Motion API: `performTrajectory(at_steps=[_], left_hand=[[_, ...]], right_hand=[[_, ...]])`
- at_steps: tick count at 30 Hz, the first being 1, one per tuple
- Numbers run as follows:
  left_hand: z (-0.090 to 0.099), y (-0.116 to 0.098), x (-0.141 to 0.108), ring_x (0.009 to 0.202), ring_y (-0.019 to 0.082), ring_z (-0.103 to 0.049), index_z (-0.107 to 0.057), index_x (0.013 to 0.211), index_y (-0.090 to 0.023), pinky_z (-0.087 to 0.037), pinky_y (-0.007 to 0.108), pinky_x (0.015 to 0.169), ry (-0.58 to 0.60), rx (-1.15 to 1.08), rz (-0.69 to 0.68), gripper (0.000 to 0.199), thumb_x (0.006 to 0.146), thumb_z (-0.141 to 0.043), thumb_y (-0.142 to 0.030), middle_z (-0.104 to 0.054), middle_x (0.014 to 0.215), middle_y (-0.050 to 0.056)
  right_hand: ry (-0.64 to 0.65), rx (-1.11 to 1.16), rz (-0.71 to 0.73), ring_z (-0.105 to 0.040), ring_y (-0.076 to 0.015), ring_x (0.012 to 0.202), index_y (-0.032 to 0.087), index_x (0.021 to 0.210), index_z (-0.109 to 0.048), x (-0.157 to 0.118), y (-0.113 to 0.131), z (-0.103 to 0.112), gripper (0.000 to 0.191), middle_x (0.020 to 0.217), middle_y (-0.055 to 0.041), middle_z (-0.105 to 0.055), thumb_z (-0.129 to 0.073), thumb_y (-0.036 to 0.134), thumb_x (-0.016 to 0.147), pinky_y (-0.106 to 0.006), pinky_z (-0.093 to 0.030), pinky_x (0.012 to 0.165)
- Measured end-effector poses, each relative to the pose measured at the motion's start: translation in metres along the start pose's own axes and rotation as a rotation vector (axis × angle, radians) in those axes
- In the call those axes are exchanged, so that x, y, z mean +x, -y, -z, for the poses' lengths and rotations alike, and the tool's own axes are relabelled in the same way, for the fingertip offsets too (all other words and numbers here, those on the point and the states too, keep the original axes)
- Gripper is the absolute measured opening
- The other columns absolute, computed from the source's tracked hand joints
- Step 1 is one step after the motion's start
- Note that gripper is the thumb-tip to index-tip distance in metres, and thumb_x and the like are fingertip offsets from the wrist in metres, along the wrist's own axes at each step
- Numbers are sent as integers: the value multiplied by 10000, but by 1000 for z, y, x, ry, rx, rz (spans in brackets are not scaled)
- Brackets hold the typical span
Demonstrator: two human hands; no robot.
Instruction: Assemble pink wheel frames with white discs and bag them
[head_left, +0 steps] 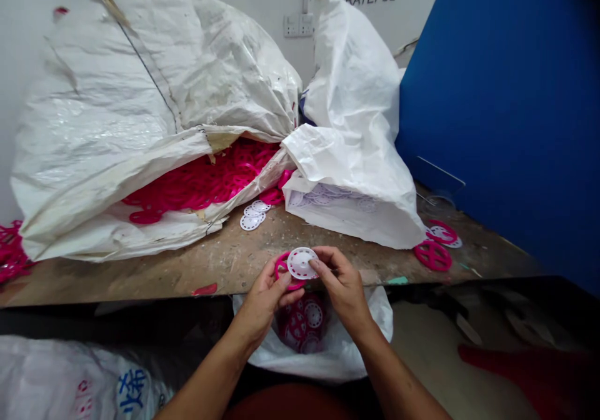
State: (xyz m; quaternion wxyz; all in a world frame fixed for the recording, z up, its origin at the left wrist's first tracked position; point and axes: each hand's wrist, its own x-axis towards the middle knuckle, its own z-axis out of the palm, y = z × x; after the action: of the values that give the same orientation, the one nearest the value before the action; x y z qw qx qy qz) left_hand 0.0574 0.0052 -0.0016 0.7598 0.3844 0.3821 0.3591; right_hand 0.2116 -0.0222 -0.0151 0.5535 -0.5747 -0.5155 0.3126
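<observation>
Facing a white woven sack (117,114) spilling magenta rings (201,182) on the far left of the wooden bench (234,260), left hand (264,301) holds a magenta ring (282,272), right hand (340,284) pinches a white perforated disc (300,263) against it, hands together above a white plastic bag (370,326); spare spoked ring (432,255) far right.

A white wall (272,7) (with a double socket (299,25)) meets a blue partition (487,107) beyond the wooden bench (225,264).
</observation>
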Motion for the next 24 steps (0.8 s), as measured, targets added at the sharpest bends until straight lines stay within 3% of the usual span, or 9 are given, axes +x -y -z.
performTrajectory(at_steps=[6, 11, 15, 18, 21, 24], left_hand=[[14, 15, 3, 1070, 251, -569, -478, 1294, -212, -566, 330, 763, -31, 114, -58, 487, 866, -536, -436, -543, 1258, 102], [19, 15, 6, 1032, 253, -582, -543, 1221, -188, -581, 313, 692, 45, 326, -166, 410, 881, -511, -416, -554, 1234, 100], [16, 13, 5, 1023, 233, -589, -549, 1180, -172, -568, 309, 753, 40, 338, -203, 372, 888, -501, -399, -582, 1182, 94], [13, 14, 2, 1004, 223, -603, -483, 1218, -184, -561, 305, 762, 50, 280, -152, 421, 848, -573, -363, -592, 1166, 86], [11, 15, -2, 939, 214, -632, -471, 1195, -169, -562, 288, 720, 51, 277, -111, 427, 824, -600, -338, -627, 1088, 81], [11, 19, -2, 824, 192, -661, -483, 1160, -149, -559, 273, 680, 13, 320, -121, 411, 819, -594, -349, -655, 999, 73]], right_hand=[[41, -222, 207, -596, -189, 877, 222, 1005, -696, -1, -8, -5, 223, 962, -75, -631, -521, 274, 877, -306, -457, 770], [201, -111, 59, -617, -168, 845, 205, 979, -681, 2, -1, -5, 200, 881, -35, -671, -521, 268, 877, -268, -466, 760], [174, -8, -39, -594, -143, 737, 191, 953, -656, 3, -1, -7, 188, 848, -21, -656, -529, 302, 870, -238, -452, 658], [180, 170, -172, -557, -114, 608, 190, 994, -617, 3, -5, -5, 214, 789, -4, -636, -518, 337, 874, -225, -440, 575], [299, 254, -223, -594, -130, 694, 199, 1079, -581, 1, -7, -1, 266, 873, -13, -643, -584, 298, 832, -243, -470, 645], [321, 218, -177, -603, -151, 817, 200, 1067, -580, -3, -6, 0, 259, 929, -21, -643, -605, 245, 813, -259, -468, 729]])
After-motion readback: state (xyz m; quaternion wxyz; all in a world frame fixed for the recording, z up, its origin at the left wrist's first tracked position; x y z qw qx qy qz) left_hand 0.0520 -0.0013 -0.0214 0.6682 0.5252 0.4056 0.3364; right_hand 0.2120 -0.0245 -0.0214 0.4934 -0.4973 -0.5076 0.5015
